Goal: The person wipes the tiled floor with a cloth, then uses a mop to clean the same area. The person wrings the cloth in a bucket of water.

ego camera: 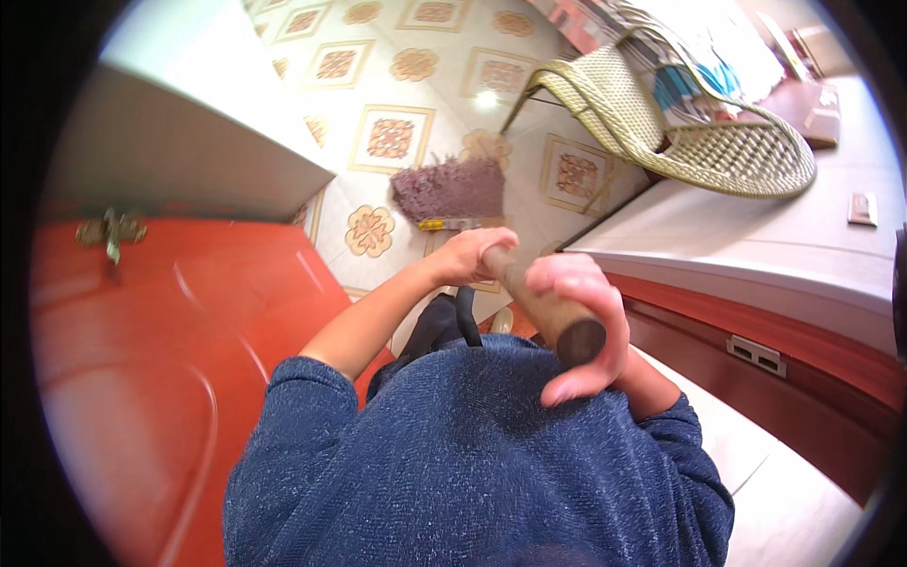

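Observation:
A floor mop slants down away from my chest, its wooden handle [535, 301] ending in a dark round tip close to my shirt. My left hand [471, 255] grips the handle lower down, fingers wrapped around it. Near the upper end, my right hand [599, 312] curls loosely about the handle, with the thumb spread to one side. The purple shaggy mop head [453, 188] rests on the patterned tile floor [340, 152]. A yellow and grey strip [446, 224] runs along the head's near edge. My left hand hides where handle and head meet.
At left stands a red door [142, 340] with a metal handle [112, 234], beside a pale wall corner [212, 142]. A woven chair [623, 106] stands at upper right. A white-topped ledge [723, 234] with red panelling and a socket plate [757, 356] runs along the right.

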Demonstrator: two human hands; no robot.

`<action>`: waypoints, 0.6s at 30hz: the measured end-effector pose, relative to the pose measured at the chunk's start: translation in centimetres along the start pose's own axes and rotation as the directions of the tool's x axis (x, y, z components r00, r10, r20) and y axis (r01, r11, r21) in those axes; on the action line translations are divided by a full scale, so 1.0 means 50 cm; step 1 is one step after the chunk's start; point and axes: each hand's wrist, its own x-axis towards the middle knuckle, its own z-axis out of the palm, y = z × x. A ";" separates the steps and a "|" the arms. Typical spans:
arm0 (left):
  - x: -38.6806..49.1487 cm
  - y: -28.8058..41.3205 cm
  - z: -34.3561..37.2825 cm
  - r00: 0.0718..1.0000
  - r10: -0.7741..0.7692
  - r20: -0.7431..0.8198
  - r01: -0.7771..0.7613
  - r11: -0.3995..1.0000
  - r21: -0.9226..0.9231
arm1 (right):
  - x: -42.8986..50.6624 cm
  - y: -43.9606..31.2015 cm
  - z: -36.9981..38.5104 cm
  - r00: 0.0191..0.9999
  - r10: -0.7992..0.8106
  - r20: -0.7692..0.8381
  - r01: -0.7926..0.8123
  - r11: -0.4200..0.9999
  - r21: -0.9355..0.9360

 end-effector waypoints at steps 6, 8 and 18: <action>0.106 -0.079 0.079 0.936 0.150 0.319 -0.112 0.985 -0.134 | -0.018 -0.056 -0.020 0.926 0.142 -0.350 -0.172 0.984 -0.054; 0.113 -0.055 0.079 0.955 0.052 0.293 -0.066 0.997 0.038 | -0.025 -0.095 -0.075 0.952 0.251 -0.176 -0.286 0.934 -0.214; 0.146 -0.069 0.001 0.985 -0.171 0.033 0.168 0.878 -0.449 | 0.016 -0.152 -0.516 0.689 0.237 -0.685 -0.304 -0.764 -0.570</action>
